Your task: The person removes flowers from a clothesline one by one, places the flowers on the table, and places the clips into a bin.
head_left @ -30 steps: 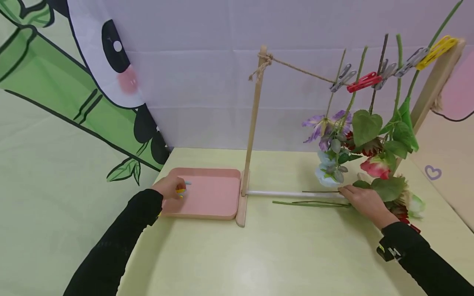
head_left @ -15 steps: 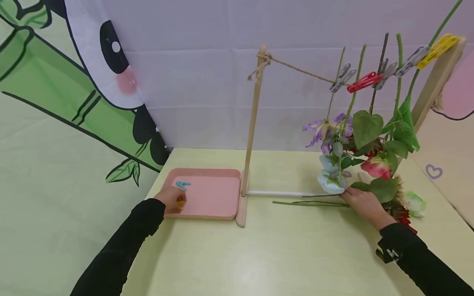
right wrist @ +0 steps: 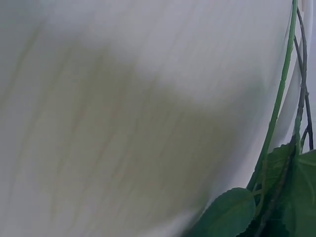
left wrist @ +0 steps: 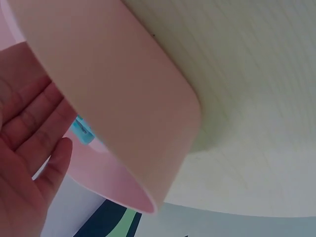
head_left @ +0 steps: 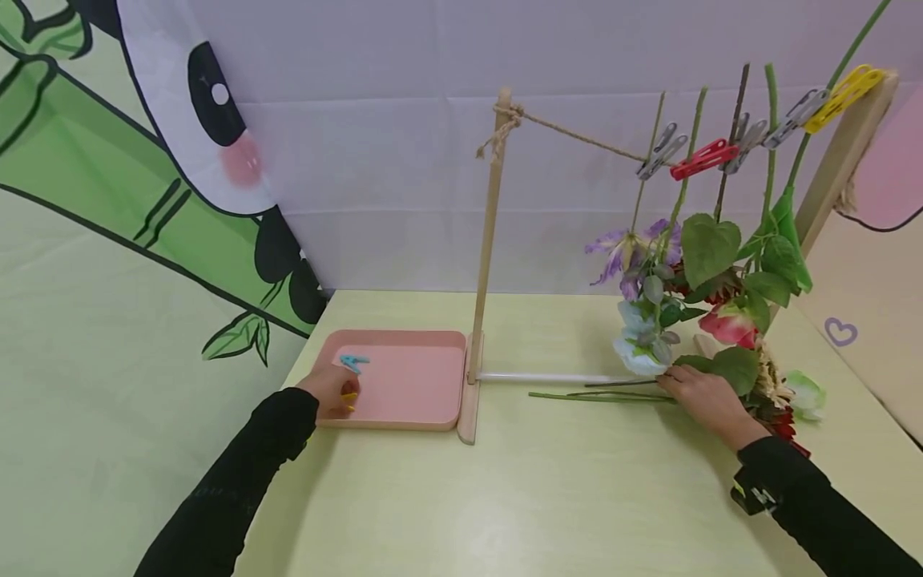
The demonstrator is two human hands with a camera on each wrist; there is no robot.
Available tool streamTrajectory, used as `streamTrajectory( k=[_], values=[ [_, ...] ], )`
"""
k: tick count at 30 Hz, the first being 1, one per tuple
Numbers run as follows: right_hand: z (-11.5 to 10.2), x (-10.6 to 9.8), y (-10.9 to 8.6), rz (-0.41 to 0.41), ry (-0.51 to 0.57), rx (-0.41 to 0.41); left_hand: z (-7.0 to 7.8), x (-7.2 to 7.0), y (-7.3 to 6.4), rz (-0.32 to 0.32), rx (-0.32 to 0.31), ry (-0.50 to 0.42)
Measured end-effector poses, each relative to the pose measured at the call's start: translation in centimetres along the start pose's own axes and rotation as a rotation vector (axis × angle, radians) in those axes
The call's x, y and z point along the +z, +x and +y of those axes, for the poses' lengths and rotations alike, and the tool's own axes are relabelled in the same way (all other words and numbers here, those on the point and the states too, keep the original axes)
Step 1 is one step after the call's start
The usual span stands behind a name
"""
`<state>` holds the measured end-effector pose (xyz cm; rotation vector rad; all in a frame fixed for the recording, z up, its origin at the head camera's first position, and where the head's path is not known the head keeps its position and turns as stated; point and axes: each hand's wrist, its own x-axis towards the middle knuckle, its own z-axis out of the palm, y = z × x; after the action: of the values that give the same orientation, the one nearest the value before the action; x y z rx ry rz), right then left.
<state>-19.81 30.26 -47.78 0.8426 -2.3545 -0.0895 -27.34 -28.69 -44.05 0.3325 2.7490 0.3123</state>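
Note:
My left hand [head_left: 333, 391] is inside the pink tray [head_left: 414, 417], its fingertips pinching a yellow clothespin [head_left: 349, 397], mostly hidden by the fingers. Just beyond it in the tray lies a light blue clothespin [head_left: 352, 363]; the left wrist view shows part of it past the tray wall. My right hand [head_left: 703, 398] pinches the dark stem of a flower [head_left: 623, 383], just above the table beside the white rod. Green stems [head_left: 570, 395] lie in front of it. Leaves [right wrist: 229, 212] and stems fill the lower right of the right wrist view, where no fingers show.
A wooden frame [head_left: 490, 232] carries a twine line [head_left: 577, 143]. Several flowers hang upside down from grey, red and yellow clothespins, a pale blue bloom [head_left: 640, 349] lowest, near my right hand. More flowers [head_left: 782, 401] lie beyond that hand.
Early on, my left hand moved slightly nearer me with the yellow clothespin, uncovering the blue one. My right hand lowered the dark stem a little. Lately both hands have stayed nearly still.

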Motion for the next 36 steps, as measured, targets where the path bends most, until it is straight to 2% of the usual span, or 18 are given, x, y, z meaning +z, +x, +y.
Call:
streamTrajectory(
  k=[8, 14, 15, 17, 19, 21, 22, 23, 26, 29, 33, 36],
  values=[
    [0.0, 0.2, 0.3, 0.141, -0.027, -0.02, -0.3, -0.3, 0.5, -0.025, 0.02, -0.004],
    [-0.5, -0.8, 0.4, 0.155, 0.022, -0.001, -0.4, -0.6, 0.8, -0.021, 0.032, 0.023],
    [-0.6, -1.1, 0.4, 0.165, 0.026, 0.001, -0.3, -0.6, 0.9, -0.026, 0.021, 0.002],
    [-1.0, -1.6, 0.3, 0.202, 0.027, 0.003, -0.2, -0.7, 0.8, -0.041, -0.026, -0.096],
    [-1.4, -2.1, 0.3, 0.271, 0.034, 0.0, -0.1, -0.8, 0.7, -0.056, -0.073, -0.221],
    [-1.8, -2.6, 0.3, 0.349, 0.027, -0.013, 0.0, -1.1, 0.4, -0.058, -0.099, -0.306],
    [-2.0, -2.9, 0.4, 0.388, 0.019, -0.021, 0.0, -1.3, 0.1, -0.049, -0.095, -0.313],
    [-2.1, -3.1, 0.5, 0.423, 0.012, -0.03, 0.1, -1.7, -0.2, -0.036, -0.062, -0.276],
    [-2.4, -4.3, 1.1, 0.496, -0.004, -0.051, 0.7, -3.7, -1.3, 0.055, 0.099, -0.078],
    [-2.5, -6.1, 2.3, 0.545, 0.014, -0.04, 2.7, -6.6, -2.8, 0.19, 0.251, 0.109],
    [-2.1, -9.0, 4.4, 0.653, 0.07, 0.044, 7.2, -11.4, -5.4, 0.332, 0.351, 0.2],
    [-1.8, -10.7, 6.3, 0.77, 0.206, 0.144, 10.9, -15.2, -7.3, 0.46, 0.427, 0.236]
  ],
)
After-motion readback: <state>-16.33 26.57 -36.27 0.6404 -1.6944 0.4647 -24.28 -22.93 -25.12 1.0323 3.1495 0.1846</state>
